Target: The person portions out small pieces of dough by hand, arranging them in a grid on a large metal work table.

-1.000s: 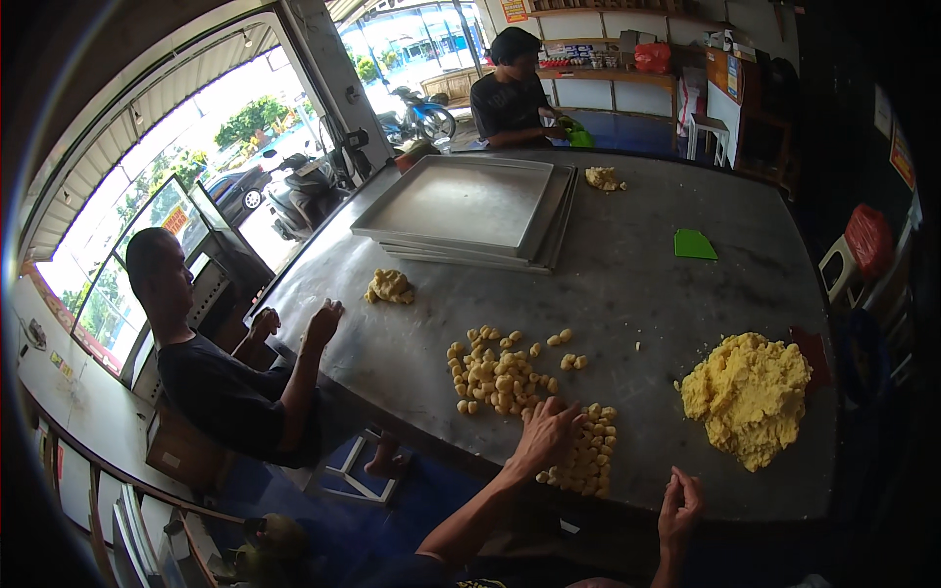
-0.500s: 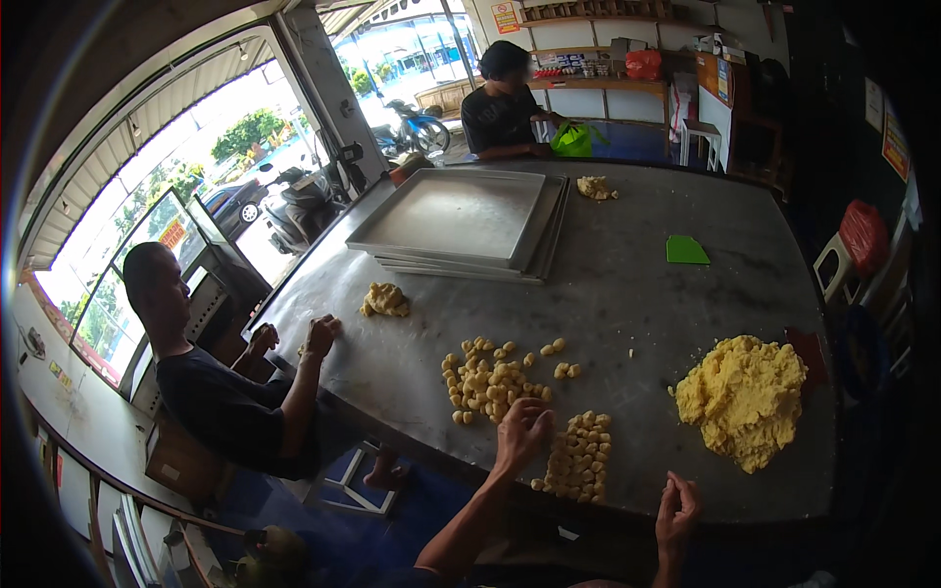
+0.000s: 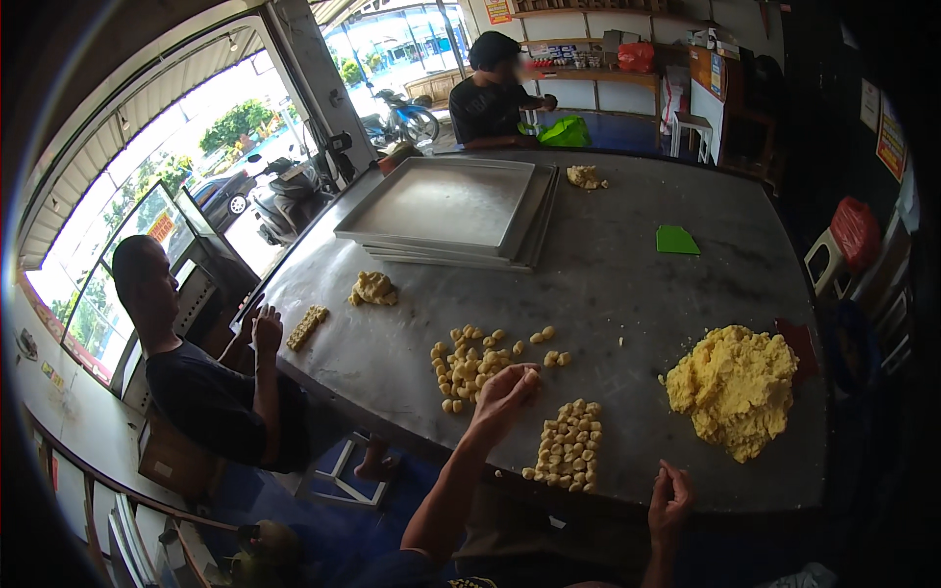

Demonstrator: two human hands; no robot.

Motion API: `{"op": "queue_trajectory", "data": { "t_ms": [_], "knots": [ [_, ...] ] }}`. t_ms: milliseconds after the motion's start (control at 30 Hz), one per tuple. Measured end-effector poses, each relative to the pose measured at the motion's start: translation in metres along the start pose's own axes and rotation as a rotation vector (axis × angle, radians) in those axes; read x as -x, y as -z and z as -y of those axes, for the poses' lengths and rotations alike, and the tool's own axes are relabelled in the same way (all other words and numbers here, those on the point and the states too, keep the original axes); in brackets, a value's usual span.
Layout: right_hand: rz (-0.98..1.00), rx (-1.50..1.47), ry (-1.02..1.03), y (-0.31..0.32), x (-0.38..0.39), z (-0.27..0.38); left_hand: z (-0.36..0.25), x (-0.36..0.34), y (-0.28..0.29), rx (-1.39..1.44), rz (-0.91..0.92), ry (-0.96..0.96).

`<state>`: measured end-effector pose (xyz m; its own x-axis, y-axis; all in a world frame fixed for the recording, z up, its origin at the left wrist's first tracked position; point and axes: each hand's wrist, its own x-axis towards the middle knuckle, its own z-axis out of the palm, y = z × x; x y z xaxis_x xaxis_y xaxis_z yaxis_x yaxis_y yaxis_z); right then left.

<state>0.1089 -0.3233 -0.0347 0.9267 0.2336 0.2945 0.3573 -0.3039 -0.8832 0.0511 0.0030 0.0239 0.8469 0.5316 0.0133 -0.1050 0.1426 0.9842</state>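
Note:
My left hand [image 3: 502,394] is over the right edge of a loose pile of dough balls [image 3: 459,368], with a small pale dough ball [image 3: 530,375] pinched at its fingertips. Just right of that hand, dough balls packed in rows [image 3: 569,446] form a block by the near table edge. My right hand [image 3: 669,498] hovers at the same edge, its fingers drawn together; whether anything is in them does not show. Beyond it sits a big crumbly yellow dough mound [image 3: 735,392].
Stacked metal trays [image 3: 441,201] occupy the far left of the metal table [image 3: 608,284]. A green scraper [image 3: 676,240] and dough lumps [image 3: 372,288] lie about. At left, a co-worker [image 3: 211,382] sits by a strip of dough pieces [image 3: 307,328]; another person [image 3: 490,93] handles a green bag [image 3: 566,131].
My left hand has moved from beside the rows to over the loose pile, its fingers now closed on a ball. The left co-worker's hands have drawn back, uncovering the dough strip.

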Motion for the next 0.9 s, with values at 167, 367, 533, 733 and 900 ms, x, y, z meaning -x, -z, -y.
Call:
{"op": "queue_trajectory", "data": {
  "t_ms": [167, 367, 533, 733, 900],
  "knots": [
    [0.011, 0.020, 0.006, 0.001, -0.001, 0.004, -0.005, -0.006, 0.008, 0.212, 0.033, 0.110],
    [0.002, 0.003, 0.005, 0.000, 0.000, 0.002, -0.007, -0.001, 0.007, 0.189, 0.088, 0.052],
    [-0.002, 0.009, 0.042, 0.000, 0.000, -0.003, -0.004, -0.002, 0.022, 0.294, 0.088, 0.076],
    [-0.001, -0.008, 0.017, 0.000, 0.000, -0.005, -0.008, 0.010, 0.021, 0.257, 0.101, 0.047],
    [0.006, 0.001, 0.040, 0.001, 0.000, -0.005, -0.004, 0.014, 0.027, 0.388, 0.200, -0.001]
  ]
}}
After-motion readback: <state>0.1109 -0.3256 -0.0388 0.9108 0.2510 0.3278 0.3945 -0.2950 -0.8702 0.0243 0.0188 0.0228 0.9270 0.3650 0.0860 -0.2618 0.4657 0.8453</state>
